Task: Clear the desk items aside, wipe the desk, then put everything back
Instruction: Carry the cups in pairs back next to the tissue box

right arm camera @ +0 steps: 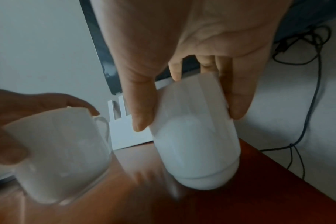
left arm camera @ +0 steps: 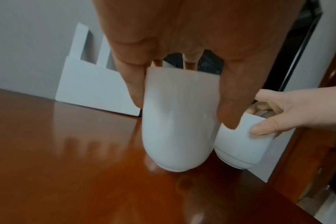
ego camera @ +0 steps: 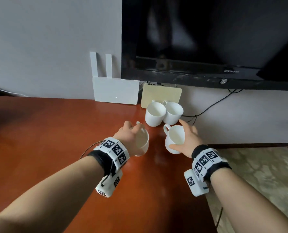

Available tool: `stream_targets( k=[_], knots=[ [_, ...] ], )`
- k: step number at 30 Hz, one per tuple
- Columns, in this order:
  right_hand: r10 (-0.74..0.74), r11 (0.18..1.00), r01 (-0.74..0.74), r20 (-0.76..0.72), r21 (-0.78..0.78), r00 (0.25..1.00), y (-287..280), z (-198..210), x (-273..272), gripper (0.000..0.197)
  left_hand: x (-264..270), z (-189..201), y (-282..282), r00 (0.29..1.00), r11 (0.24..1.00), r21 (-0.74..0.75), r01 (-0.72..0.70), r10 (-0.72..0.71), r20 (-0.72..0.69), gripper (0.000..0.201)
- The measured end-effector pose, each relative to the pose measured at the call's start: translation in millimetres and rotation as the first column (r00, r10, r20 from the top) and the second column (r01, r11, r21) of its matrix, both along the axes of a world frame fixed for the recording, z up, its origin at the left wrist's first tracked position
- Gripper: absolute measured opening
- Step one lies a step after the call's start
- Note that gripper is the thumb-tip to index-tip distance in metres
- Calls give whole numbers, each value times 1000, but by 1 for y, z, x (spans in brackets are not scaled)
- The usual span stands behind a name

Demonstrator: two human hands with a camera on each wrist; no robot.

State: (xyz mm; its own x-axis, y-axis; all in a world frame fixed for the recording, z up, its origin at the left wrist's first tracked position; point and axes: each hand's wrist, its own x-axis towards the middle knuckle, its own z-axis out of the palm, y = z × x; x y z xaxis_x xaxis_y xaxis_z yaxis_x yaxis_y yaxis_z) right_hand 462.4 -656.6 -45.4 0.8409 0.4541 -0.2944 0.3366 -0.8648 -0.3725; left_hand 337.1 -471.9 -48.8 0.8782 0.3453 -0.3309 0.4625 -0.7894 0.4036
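Each hand holds a white mug from above over the red-brown desk (ego camera: 55, 135). My left hand (ego camera: 131, 132) grips the left mug (ego camera: 142, 142) by its rim, thumb and fingers down its sides; the left wrist view shows this mug (left arm camera: 179, 125) lifted just off the wood. My right hand (ego camera: 187, 138) grips the right mug (ego camera: 174, 140), whose handle points to the far left; in the right wrist view that mug (right arm camera: 194, 134) is tilted above the desk. Two more white mugs (ego camera: 155, 114) (ego camera: 173, 112) stand side by side at the back by the wall.
A white router (ego camera: 116, 92) with two upright antennas leans on the wall, a cream box (ego camera: 161, 95) beside it. A black TV (ego camera: 207, 39) hangs above. Black cables (ego camera: 212, 105) run down the wall on the right. The desk's right edge lies under my right wrist; patterned floor (ego camera: 257, 174) lies beyond.
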Motion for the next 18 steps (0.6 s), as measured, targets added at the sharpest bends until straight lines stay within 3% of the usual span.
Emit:
stream_targets(
  k=[8,18],
  knots=[
    [111,994,-110,-48,18,993,-1,-25,64,94,71,-23,-47,994,996,-25,-91,89,-64,91],
    [243,970,-239,-128,48,961,-14,-24,84,97,87,-22,-70,980,985,-31,-170,166,-108,104]
  ],
)
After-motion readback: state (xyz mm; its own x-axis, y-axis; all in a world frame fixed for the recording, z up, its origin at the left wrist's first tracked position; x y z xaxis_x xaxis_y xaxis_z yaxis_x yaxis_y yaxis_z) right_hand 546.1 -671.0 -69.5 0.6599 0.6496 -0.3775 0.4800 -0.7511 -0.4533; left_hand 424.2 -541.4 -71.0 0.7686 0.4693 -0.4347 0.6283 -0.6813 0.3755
